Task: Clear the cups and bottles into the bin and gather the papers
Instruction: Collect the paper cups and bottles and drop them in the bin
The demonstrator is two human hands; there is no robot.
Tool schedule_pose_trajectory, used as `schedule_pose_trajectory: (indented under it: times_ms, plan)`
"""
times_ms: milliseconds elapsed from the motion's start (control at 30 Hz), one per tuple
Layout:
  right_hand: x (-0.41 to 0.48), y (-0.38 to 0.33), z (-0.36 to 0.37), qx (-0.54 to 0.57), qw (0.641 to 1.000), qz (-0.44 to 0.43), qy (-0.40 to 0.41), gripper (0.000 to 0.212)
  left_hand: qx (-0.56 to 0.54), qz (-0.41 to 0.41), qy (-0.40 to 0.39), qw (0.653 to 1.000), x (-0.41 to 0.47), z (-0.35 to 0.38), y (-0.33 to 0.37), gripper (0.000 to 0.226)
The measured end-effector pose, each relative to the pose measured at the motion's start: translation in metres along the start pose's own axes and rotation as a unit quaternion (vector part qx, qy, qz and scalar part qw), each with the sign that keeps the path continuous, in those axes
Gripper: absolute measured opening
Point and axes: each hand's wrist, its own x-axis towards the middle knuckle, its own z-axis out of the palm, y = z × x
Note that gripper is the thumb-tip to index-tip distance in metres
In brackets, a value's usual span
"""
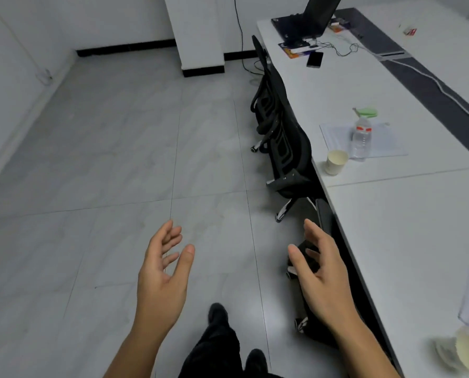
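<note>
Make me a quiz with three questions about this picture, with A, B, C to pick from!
1. Where does the water bottle stand?
A. on a shelf
B. on the papers on the table
C. in a bin

2. What colour are the chairs?
A. red
B. yellow
C. black

3. What are the left hand and right hand doing?
A. both open, holding nothing
B. both gripping cups
C. tearing paper

Answers:
1 B, the bottle stands upright on the sheets.
2 C, both chair backs are black.
3 A, the fingers are spread with nothing in them.
</note>
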Motion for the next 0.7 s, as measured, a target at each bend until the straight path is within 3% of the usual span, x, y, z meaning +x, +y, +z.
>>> schedule_pose_trajectory:
  times_ms: [167, 400, 533, 700]
  plan:
    - [0.124, 0.028, 0.012, -0.005, 0.999, 0.025, 0.024, 0.056, 0.010, -0.030, -0.032, 0.999, 0.115, 0.067, -0.017, 0.044]
    - [0.287, 0.033, -0.006, -0.007, 0.985, 0.086, 0.149, 0.059, 0.023, 0.005, -0.152, 0.988, 0.307, 0.188, 0.015, 0.046]
    - [0.352, 0.034, -0.034, -0.013, 0.965, 0.113, 0.237, 0.054, 0.036, 0.060, -0.252, 0.965, 0.397, 0.264, 0.059, 0.045]
    - [0.384, 0.061, -0.050, -0.004, 0.934, 0.182, 0.306, 0.060, 0.061, 0.095, -0.350, 0.930, 0.451, 0.346, 0.089, 0.047]
